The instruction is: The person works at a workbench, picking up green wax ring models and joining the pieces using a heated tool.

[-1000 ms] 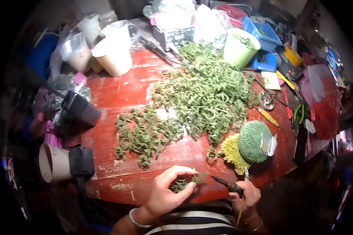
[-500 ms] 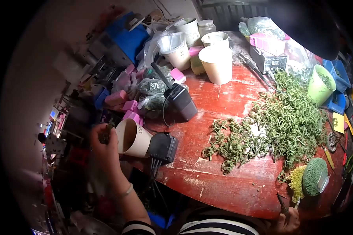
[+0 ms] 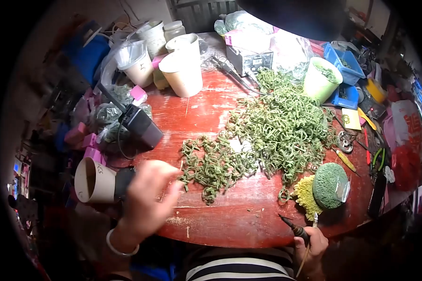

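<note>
Blurred left hand [image 3: 150, 199] hovers, spread, near the left edge of the table [image 3: 246, 227]; right hand [image 3: 315, 243], front edge, grips pen-shaped tool [image 3: 299, 230] and slender stick [image 3: 303, 261].

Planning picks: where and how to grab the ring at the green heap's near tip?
Probably pinch the ring by its near edge, from above and the near side: open red table lies there, while the heap crowds behind and the yellow fringed piece sits to its right. The left hand looks free; the right hand holds a pen-like tool.
</note>
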Motion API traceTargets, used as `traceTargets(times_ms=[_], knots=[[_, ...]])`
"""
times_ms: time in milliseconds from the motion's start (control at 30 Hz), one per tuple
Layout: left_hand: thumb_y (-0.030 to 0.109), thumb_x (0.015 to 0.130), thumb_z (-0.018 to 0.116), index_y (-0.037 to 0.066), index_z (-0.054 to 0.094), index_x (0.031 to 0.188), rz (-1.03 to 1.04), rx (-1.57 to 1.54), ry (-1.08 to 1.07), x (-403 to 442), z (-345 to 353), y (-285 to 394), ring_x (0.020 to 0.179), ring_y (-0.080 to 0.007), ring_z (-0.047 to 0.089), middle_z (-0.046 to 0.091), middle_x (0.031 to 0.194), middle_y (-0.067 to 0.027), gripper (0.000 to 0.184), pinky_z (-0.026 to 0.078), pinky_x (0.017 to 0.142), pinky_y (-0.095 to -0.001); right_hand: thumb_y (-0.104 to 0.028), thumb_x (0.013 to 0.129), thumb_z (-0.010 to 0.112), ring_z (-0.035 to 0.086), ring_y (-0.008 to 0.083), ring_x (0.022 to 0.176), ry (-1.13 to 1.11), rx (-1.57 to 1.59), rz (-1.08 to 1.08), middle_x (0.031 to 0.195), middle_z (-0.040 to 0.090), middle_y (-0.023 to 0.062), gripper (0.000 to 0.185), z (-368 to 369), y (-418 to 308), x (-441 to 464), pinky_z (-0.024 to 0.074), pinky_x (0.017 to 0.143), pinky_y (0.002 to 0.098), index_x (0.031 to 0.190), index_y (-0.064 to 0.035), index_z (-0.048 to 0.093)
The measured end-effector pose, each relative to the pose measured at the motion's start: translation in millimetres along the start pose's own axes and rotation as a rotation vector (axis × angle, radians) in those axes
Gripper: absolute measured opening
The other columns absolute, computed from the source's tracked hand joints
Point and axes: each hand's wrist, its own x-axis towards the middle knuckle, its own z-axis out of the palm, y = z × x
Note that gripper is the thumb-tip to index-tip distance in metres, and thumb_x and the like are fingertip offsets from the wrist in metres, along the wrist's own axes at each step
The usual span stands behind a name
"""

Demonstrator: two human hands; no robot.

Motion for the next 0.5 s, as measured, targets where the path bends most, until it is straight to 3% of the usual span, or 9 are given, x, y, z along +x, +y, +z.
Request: traceTargets(times_ms=[67,200,233,367,500], knots=[[0.009,0.086,0.076,0.002,0.065,0.108,0.179,0.038,-0.154,8,24,9,0.096,-0.0337,0.062,0.061,0.105,-0.0151,0.026,0.053,0.083,-0.0408,-0.027,0.091,0.078,0.057,0.0291,0.056,-0.007,-0.003,0.005,0.071,0.059,0.0116,0.03,-1,1,-1,0.0443,0.052,0.0362,0.095,-0.0018,0.063],[0.019,0.084,0.077,0.005,0.063,0.098,0.274,0.142,-0.298,16,69,15,0.091,-0.0322,0.058,0.057,0.095,-0.0131,0.024,0.051,0.08,-0.0427,-0.025,0.09,0.079,0.058,0.029,0.056,-0.007,-0.008,0.023,0.071,0.06,0.0112,0.028,-1,-3,1,0.0445,0.052,0.0364,0.095,-0.0017,0.064],[0.017,0.084,0.073,0.004,0.06,0.09,0.32,0.194,-0.234,20,76,19,0.088,-0.031,0.057,0.054,0.09,-0.0129,0.02,0.05,0.078,-0.0423,-0.024,0.09,0.079,0.058,0.0292,0.057,-0.005,-0.014,0.011,0.072,0.061,0.011,0.027,-1,-3,1,0.0448,0.052,0.0366,0.095,-0.002,0.064],[0.013,0.086,0.066,0.002,0.059,0.084,0.349,0.375,-0.223,25,90,26,0.087,-0.0319,0.058,0.055,0.088,-0.0143,0.013,0.05,0.077,-0.0418,-0.022,0.089,0.08,0.06,0.0296,0.059,-0.015,-0.006,0.004,0.072,0.062,0.0101,0.025,-3,-1,0,0.0465,0.052,0.0366,0.095,-0.0031,0.064],[0.012,0.085,0.067,0.002,0.059,0.084,0.347,0.36,-0.215,35,83,47,0.083,-0.0322,0.058,0.055,0.087,-0.0144,0.012,0.05,0.074,-0.0423,-0.023,0.089,0.08,0.06,0.029,0.059,0.004,-0.013,0.022,0.074,0.062,0.0106,0.027,-1,1,-1,0.0468,0.053,0.0357,0.095,-0.0023,0.064]])
